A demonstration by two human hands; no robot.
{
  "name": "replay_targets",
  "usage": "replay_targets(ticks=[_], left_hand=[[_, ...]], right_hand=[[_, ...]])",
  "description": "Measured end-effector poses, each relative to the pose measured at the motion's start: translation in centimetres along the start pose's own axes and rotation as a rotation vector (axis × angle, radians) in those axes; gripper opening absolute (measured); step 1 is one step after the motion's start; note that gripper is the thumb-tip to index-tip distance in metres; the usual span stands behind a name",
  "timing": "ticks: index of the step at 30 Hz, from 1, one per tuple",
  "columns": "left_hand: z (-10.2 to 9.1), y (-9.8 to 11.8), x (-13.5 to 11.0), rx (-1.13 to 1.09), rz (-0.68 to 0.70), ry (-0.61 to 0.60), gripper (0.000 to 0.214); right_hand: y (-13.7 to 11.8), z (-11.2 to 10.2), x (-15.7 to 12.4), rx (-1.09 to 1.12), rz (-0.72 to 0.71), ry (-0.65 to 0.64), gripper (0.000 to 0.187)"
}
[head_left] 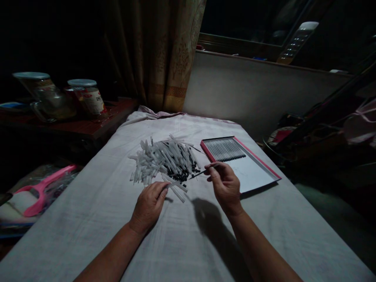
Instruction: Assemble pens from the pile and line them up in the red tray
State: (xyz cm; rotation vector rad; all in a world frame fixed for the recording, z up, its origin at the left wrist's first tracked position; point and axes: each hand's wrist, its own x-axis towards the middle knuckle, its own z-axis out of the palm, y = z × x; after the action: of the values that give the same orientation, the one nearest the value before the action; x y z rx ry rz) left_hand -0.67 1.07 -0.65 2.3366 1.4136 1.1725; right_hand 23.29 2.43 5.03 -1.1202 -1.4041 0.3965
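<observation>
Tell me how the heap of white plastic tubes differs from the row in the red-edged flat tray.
The heap of white plastic tubes lies jumbled; the row lies parallel at the far end of the red-edged flat tray. The heap is wider than the row. The left hand touches the heap's edge; the row is untouched. Both sit over the same grey cloth.

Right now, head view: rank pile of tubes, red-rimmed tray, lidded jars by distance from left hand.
1. Pile of white tubes: touching the left hand, just ahead.
2. Red-rimmed tray: right, beyond the right hand and its thin stick.
3. Lidded jars: far left, on the side table.
</observation>
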Motion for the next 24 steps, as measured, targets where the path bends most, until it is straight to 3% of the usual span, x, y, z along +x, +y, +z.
replay_targets(ticks=[2, 5, 14, 16, 20, 24], left_hand=[[0.0, 0.1, 0.0, 0.008, 0.010, -0.003, 0.024], [-0.1, 0.3, 0.0, 0.019, 0.026, -0.014, 0.025], [-0.3, 0.7, 0.0, 0.027, 0.069, -0.035, 0.024], [-0.4, 0.7, 0.1, 0.021, 0.070, -0.043, 0.024], [-0.5, 0.7, 0.1, 0.006, 0.060, -0.049, 0.023], [-0.4, 0.5, 0.0, 0.005, 0.037, -0.025, 0.025]], right_hand=[[-0.9, 0.0, -0.6, 0.207, 0.214, 0.122, 0.015], [-1.2, 0.4, -1.1, 0.347, 0.365, 0.180, 0.022], [-1.3, 1.7, -1.9, 0.388, 0.436, 0.106, 0.023], [-1.4, 2.1, -2.2, 0.382, 0.458, 0.022, 0.022], [-0.4, 2.5, -2.5, 0.258, 0.459, -0.362, 0.020], [1.4, 2.2, -1.7, -0.151, 0.280, -0.425, 0.024]])
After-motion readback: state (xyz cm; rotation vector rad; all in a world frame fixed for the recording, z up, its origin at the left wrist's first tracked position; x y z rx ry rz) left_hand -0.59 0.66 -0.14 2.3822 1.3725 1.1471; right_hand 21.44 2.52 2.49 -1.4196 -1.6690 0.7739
